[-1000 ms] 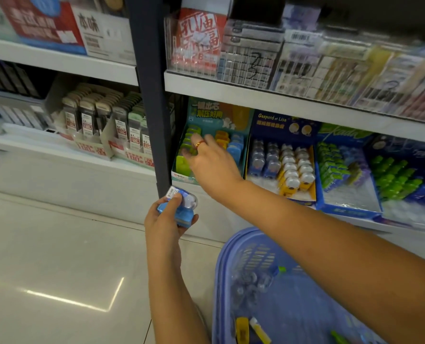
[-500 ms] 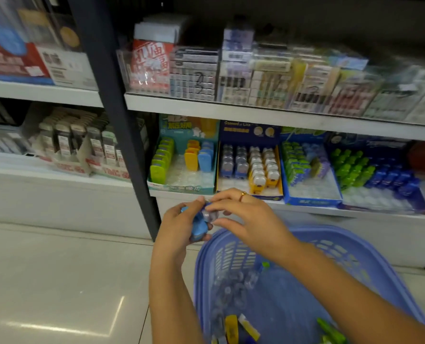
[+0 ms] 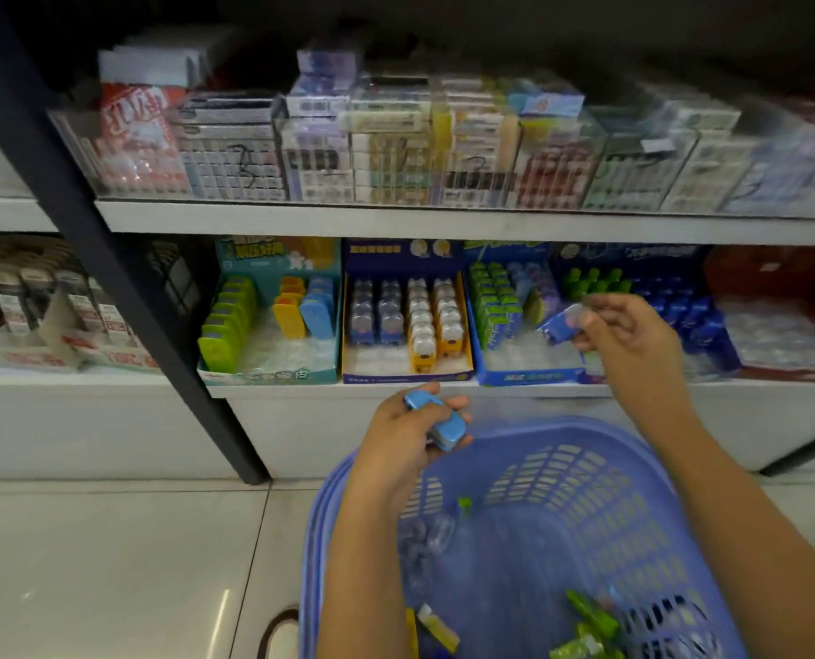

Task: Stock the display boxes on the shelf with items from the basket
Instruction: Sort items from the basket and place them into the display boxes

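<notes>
Gripped a light-blue item (image 3: 443, 428) in the left hand (image 3: 398, 437), fingers curled round it, just above the far rim of the basket (image 3: 600, 487). Pinched a second blue item (image 3: 560, 325), clear-capped, between thumb and fingertips of the right hand (image 3: 634, 344). Had worked together over the basket half a second before, both on the one small bundle; since then pulled one piece free and parted, now well apart. Carried that piece up and rightward, in front of the blue display box (image 3: 529, 375) on the lower shelf (image 3: 301, 391). Probably meant for the blue rows there or in the next box along; could not tell which. Kept the left-hand piece back, likely for the next placing. Left green pieces (image 3: 591, 611) and clear pieces (image 3: 424, 535) in the basket, so much stocking remained.
</notes>
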Tool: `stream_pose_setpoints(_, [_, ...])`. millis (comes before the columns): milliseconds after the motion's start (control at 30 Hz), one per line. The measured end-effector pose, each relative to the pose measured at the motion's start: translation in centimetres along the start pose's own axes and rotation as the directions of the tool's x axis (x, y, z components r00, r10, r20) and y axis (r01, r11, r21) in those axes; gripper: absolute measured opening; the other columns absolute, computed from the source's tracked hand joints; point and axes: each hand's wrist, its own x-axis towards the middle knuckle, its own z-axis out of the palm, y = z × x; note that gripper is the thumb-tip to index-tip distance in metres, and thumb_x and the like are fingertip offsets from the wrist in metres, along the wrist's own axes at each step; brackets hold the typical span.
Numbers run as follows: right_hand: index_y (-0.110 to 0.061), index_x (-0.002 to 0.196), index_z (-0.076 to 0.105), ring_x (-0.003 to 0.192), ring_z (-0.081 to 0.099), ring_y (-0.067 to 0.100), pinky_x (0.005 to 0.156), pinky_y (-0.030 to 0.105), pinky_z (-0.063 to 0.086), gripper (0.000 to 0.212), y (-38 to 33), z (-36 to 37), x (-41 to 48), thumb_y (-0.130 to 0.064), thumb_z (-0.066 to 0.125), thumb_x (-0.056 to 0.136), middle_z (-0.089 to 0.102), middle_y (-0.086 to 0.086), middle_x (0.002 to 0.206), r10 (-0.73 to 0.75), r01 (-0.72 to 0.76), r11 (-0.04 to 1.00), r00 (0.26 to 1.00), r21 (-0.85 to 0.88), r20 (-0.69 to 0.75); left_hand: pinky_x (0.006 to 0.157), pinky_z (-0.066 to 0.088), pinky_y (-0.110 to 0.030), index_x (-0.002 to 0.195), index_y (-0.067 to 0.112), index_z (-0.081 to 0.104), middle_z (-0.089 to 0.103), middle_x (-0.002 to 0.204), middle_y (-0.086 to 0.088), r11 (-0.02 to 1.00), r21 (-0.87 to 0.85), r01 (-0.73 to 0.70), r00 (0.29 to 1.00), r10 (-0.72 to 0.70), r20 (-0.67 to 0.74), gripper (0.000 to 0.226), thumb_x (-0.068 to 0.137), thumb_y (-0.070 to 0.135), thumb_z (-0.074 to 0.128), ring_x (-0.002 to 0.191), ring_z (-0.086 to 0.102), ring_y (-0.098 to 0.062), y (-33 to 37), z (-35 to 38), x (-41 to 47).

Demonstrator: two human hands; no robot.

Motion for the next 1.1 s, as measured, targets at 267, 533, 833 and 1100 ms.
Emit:
stream_pose_setpoints(267, [-0.021, 0.096, 0.065, 0.068, 0.07, 0.017, 0.065, 0.021, 0.056, 0.009, -0.5, 0.9, 0.9, -0.016, 0.065, 0.088, 0.072, 0.003, 0.081, 0.121, -0.146, 0.952, 0.987, 0.269, 0.108, 0.058, 0.058, -0.03, 0.103, 0.006, 0.061, 0.067, 0.077, -0.01, 0.98, -0.169, -0.109, 0.992, 0.096, -0.085, 0.014, 0.096, 0.009, 0.049, 0.065, 0.067, -0.02, 0.1, -0.5, 1.0])
stream_pose_setpoints(533, [-0.028, 0.094, 0.061, 0.083, 0.066, 0.004, 0.073, 0.015, 0.054, 0.016, -4.2, 7.2, 0.9, -0.019, 0.07, 0.084, 0.066, -0.009, 0.091, -0.061, 0.03, 0.995, 0.94, 0.097, 0.335, 0.04, 0.044, -0.017, 0.084, 0.011, 0.056, 0.061, 0.067, -0.003, 0.965, -0.246, -0.093, 0.964, 0.025, -0.266, 0.02, 0.099, 0.015, 0.043, 0.043, 0.055, -0.011, 1.4, -2.3, 1.5])
stream_pose_setpoints(833, [-0.014, 0.125, 0.059, 0.109, 0.057, 0.026, 0.093, 0.031, 0.043, 0.031, -5.2, 17.5, 1.2, -0.017, 0.052, 0.095, 0.061, 0.013, 0.123, -0.173, 0.545, 0.738, 0.723, -0.398, 0.669, 0.058, 0.037, -0.026, 0.13, 0.006, 0.052, 0.048, 0.079, -0.004, 0.965, -0.218, -0.148, 0.917, 0.052, -0.395, 0.035, 0.101, 0.019, 0.038, 0.066, 0.044, -0.015, 3.0, -6.3, 1.6])
stream_pose_setpoints(1100, [-0.004, 0.121, 0.062, 0.108, 0.052, 0.027, 0.084, 0.017, 0.032, 0.03, -4.6, 18.8, 1.6, -0.012, 0.056, 0.092, 0.052, 0.016, 0.119, -0.133, 0.511, 0.753, 0.734, -0.414, 0.666, 0.087, 0.046, -0.032, 0.135, 0.005, 0.047, 0.057, 0.11, -0.011, 0.951, -0.256, -0.174, 0.944, 0.087, -0.318, 0.036, 0.1, 0.009, 0.037, 0.092, 0.055, -0.02, 3.5, -7.0, 0.6])
